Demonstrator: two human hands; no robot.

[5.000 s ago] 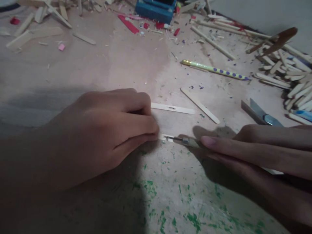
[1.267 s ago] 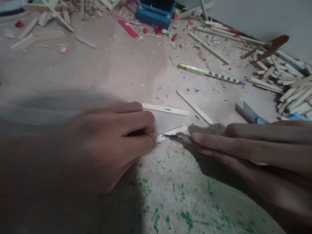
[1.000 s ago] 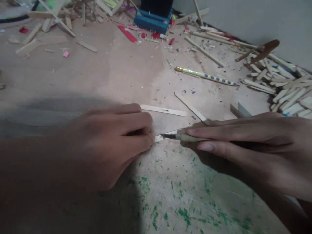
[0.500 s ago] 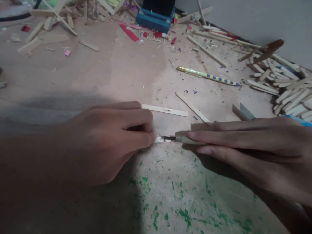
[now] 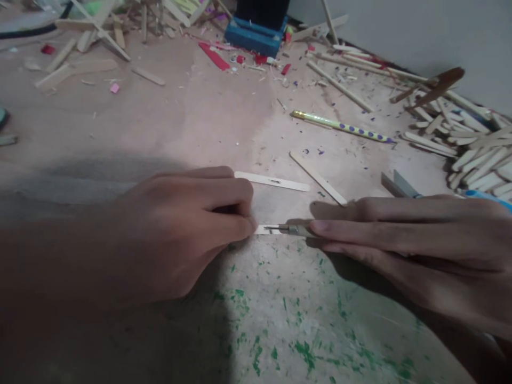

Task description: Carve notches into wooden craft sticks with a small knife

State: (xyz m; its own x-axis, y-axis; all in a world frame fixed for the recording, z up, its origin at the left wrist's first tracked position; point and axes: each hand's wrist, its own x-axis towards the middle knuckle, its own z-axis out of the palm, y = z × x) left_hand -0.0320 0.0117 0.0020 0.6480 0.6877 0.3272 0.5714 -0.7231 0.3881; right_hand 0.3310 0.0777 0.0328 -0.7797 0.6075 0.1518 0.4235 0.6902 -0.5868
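My left hand (image 5: pixel 196 224) is closed, its thumb and fingertips pressing the end of a short pale popsicle stick (image 5: pixel 262 230) onto the table. Between the fingers of my right hand (image 5: pixel 408 240) is a craft knife (image 5: pixel 296 229), its narrow blade resting over that stick near a small dark cut. Most of the knife's handle is hidden by the fingers. Just beyond the left knuckles lies another popsicle stick (image 5: pixel 288 184) with a small slot cut through its middle. A third popsicle stick (image 5: pixel 318 178) slants down toward my right hand.
A polka-dot pencil (image 5: pixel 342 127) lies farther back. Beside my right hand are grey blades (image 5: pixel 402 185) and a blue object (image 5: pixel 486 196). A heap of popsicle sticks (image 5: pixel 484 154) sits at the right. A blue stand (image 5: pixel 256 37) and paper scraps are at the back.
The knife blade has turned and now appears thinner, its tip slightly farther left on the stick. My right fingers have shifted a little; the left hand stays nearly still.
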